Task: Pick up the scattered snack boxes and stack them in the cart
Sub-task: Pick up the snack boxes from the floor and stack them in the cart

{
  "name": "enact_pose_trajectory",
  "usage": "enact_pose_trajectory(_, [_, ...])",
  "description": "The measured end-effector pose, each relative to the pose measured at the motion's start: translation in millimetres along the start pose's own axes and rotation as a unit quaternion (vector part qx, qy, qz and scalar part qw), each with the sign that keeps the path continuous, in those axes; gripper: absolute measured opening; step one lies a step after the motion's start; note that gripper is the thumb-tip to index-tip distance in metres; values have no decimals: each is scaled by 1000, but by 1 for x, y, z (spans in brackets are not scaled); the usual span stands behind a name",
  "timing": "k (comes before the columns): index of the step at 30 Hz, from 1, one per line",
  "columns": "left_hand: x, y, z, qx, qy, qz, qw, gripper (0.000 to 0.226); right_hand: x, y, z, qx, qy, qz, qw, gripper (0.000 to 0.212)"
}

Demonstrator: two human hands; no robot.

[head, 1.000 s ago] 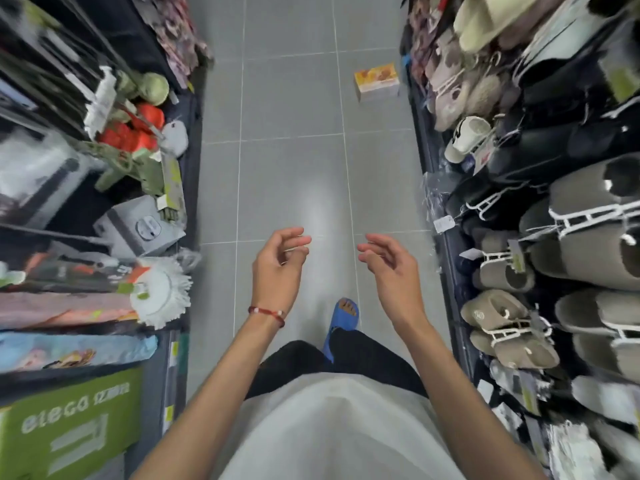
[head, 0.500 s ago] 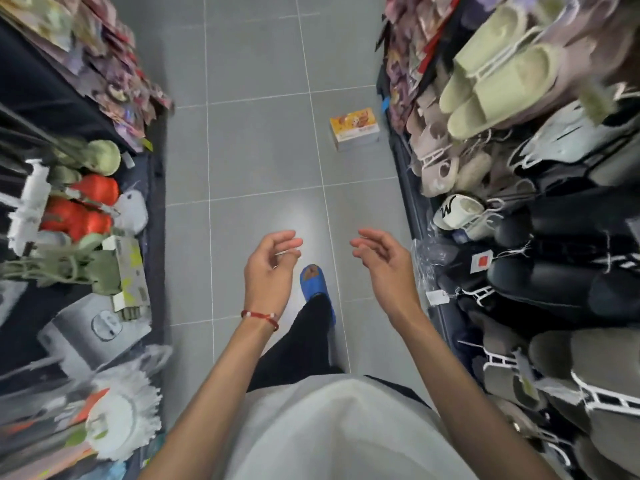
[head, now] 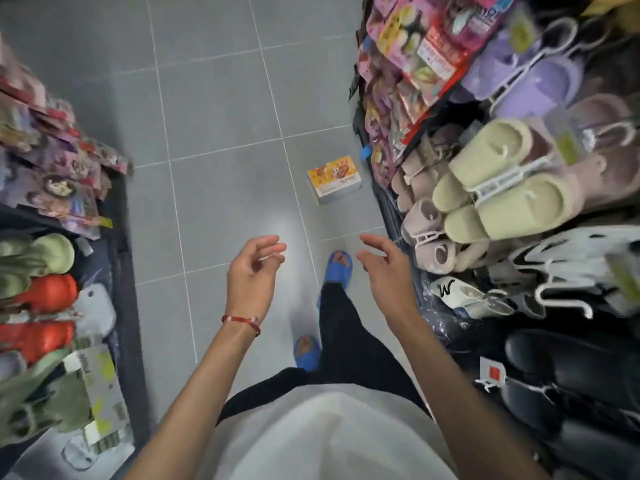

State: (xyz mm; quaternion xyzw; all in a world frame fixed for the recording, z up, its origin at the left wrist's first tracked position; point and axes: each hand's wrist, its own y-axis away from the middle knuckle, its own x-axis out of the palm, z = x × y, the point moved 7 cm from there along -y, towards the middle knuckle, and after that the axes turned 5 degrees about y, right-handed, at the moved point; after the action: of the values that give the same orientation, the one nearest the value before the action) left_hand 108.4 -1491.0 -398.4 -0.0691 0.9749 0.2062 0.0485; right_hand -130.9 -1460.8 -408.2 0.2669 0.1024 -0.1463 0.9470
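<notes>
An orange and yellow snack box [head: 334, 179] lies on the grey tiled floor, close to the foot of the right-hand shelf. My left hand [head: 252, 275], with a red string at the wrist, hangs in front of me with curled fingers, holding nothing. My right hand [head: 384, 268] is level with it, fingers loosely apart and empty. Both hands are well short of the box, which sits ahead and slightly right of them. No cart is in view.
The aisle is narrow. Hanging slippers [head: 502, 188] and packets [head: 415, 46] crowd the right shelf. Cleaning goods and packets [head: 52, 168] fill the left shelf. My feet in blue sandals [head: 337, 268] stand on the floor [head: 221, 116] below the hands.
I have walked forward along the aisle. The snack box has come much nearer, from far up the floor to just ahead of my hands. The hands keep their pose.
</notes>
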Motion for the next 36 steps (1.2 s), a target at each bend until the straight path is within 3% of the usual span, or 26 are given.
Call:
enact_pose_trajectory(12, [64,-222,-32,-102,7,-42,994,27,55,-239,78,47,54,78,994,28])
enact_pose_trajectory(19, [85,-346,-5,-170,-16,-3,985,24,103,-349,72,94,110,92,985,24])
enact_pose_trajectory(26, [105,-459,63,-230,-45,34,971,18,142,-463,24,128,155,57,978,16])
enact_pose_trajectory(36, [162,-556,221,-334,-89,48,937,22,197,-614,-110,186,152,-11,971,25])
